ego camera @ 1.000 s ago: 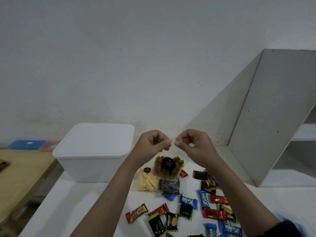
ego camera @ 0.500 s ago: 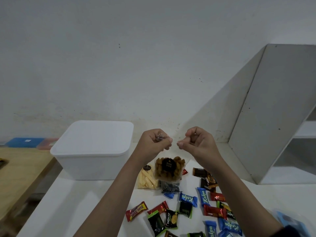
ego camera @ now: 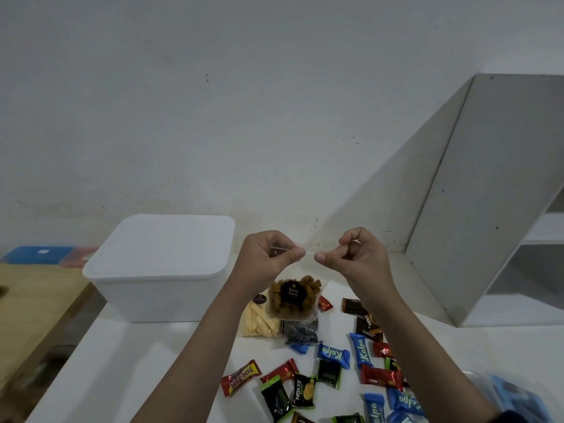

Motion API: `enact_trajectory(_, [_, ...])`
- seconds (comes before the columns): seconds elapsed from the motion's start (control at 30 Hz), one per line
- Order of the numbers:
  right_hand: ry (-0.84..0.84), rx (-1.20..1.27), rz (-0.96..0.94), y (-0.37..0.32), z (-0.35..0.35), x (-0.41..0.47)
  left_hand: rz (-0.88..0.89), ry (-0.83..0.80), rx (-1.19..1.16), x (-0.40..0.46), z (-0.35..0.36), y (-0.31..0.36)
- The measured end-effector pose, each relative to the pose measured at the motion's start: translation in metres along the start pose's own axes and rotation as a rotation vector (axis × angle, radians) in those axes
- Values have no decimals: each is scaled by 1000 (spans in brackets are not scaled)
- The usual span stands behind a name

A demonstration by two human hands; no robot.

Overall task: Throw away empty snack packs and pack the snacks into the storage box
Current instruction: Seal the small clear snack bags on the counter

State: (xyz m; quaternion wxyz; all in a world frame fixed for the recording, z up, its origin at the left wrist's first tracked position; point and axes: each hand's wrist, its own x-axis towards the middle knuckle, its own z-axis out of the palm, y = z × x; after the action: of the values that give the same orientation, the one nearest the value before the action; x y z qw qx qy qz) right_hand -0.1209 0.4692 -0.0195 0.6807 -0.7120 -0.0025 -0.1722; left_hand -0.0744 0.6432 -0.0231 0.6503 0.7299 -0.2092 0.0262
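Note:
A clear bag of brown snacks (ego camera: 293,297) with a black round label hangs above the white table (ego camera: 122,361). My left hand (ego camera: 268,259) pinches its transparent top edge on the left. My right hand (ego camera: 354,257) pinches the same edge on the right, a small gap between the two thumbs. The white storage box (ego camera: 158,270) stands at the left with its lid on. Several wrapped snacks lie below the hands: a red bar (ego camera: 241,377), blue packs (ego camera: 334,355), black and green packs (ego camera: 303,390), and a bag of yellow sticks (ego camera: 259,322).
A white shelf unit (ego camera: 494,209) stands at the right against the wall. A wooden table (ego camera: 33,306) sits at the left with blue and red boxes (ego camera: 39,254) behind it. A clear container with blue packs (ego camera: 515,395) shows at the lower right corner.
My hands have drawn a little apart at the bag's top edge. The bag still hangs between them, and the view has tilted slightly.

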Motion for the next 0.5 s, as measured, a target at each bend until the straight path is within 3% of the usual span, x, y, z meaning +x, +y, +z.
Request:
enact_trajectory(0.27, [-69,98,20,4,-7,1,-94,-63,-169,0,1,-8])
enact_trajectory(0.5, [-185,293,201,9,-22,1,-191,-50,-335,-1,-9,-13])
